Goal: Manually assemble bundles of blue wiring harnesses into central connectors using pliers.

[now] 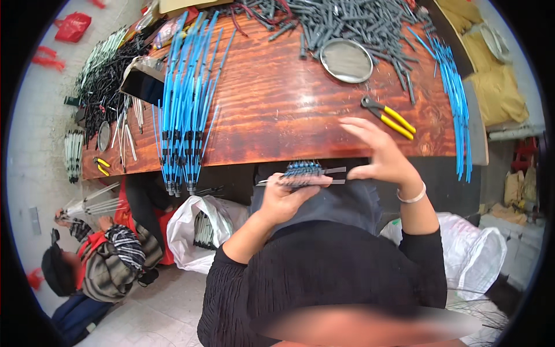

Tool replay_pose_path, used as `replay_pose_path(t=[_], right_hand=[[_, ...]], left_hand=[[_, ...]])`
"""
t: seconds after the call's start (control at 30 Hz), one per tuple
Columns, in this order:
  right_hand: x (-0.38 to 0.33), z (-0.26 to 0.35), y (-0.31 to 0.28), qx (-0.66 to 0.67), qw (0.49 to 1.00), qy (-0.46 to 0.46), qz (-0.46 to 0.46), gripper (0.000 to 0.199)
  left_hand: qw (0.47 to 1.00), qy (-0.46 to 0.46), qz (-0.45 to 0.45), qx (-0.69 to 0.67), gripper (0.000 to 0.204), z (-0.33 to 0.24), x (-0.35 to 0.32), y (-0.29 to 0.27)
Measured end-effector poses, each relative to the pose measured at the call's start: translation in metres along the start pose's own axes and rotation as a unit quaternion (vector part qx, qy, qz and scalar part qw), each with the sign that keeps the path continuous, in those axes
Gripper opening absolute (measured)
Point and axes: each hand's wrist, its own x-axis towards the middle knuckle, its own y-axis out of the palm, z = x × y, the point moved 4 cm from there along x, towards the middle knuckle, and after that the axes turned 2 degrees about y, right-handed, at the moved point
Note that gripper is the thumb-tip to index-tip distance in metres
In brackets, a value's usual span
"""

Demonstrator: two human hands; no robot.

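Observation:
Just off the table's near edge, over my lap, my left hand [284,198] is closed around a bundle of thin rods [303,172]. Blue and dark tips show at the top of the bundle, and a few pale rods stick out toward the right. What kind of rods they are I cannot make out. To the right of the bundle, apart from it, my right hand [378,153] is raised with thumb and fingers spread and nothing in it. Its fingers are slightly blurred. Pliers [388,117] with yellow handles lie on the table beyond this hand.
On the wooden table [260,110] lie long blue rods [188,98], a heap of grey tubes [358,29], a round mesh-like disc [346,60] and more blue rods [454,104]. White sacks [193,254] stand below. A co-worker [110,254] holds pale rods at lower left.

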Motion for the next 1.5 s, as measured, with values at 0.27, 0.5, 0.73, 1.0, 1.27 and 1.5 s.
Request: replay_pose_path(t=[0.27, 0.5, 0.73, 1.0, 1.27, 1.5], right_hand=[[-0.022, -0.003, 0.112, -0.079, 0.979, -0.060, 0.176, 0.122], [-0.018, 0.007, 0.114, 0.340, 0.892, -0.129, 0.268, 0.127], [-0.005, -0.025, 0.126, 0.662, 0.720, 0.032, 0.205, 0.104], [0.022, -0.020, -0.010, -0.055, 0.941, 0.058, -0.330, 0.015], [0.029, 0.068, 0.055, -0.326, 0.915, -0.192, -0.143, 0.029], [0.049, 0.058, 0.041, -0.279, 0.890, -0.286, -0.218, 0.041]], left_hand=[[0.948, 0.010, 0.319, -0.019, 0.014, -0.069, -0.021, -0.005], [0.909, 0.154, 0.386, -0.015, 0.013, -0.068, -0.033, -0.001], [0.966, 0.091, 0.192, 0.145, 0.014, 0.019, -0.023, 0.007], [0.999, 0.002, -0.037, -0.018, 0.011, 0.073, 0.013, 0.008], [0.998, 0.016, -0.057, -0.002, 0.031, 0.075, 0.012, 0.008], [0.968, 0.128, -0.161, 0.147, 0.035, 0.068, -0.024, -0.019]])
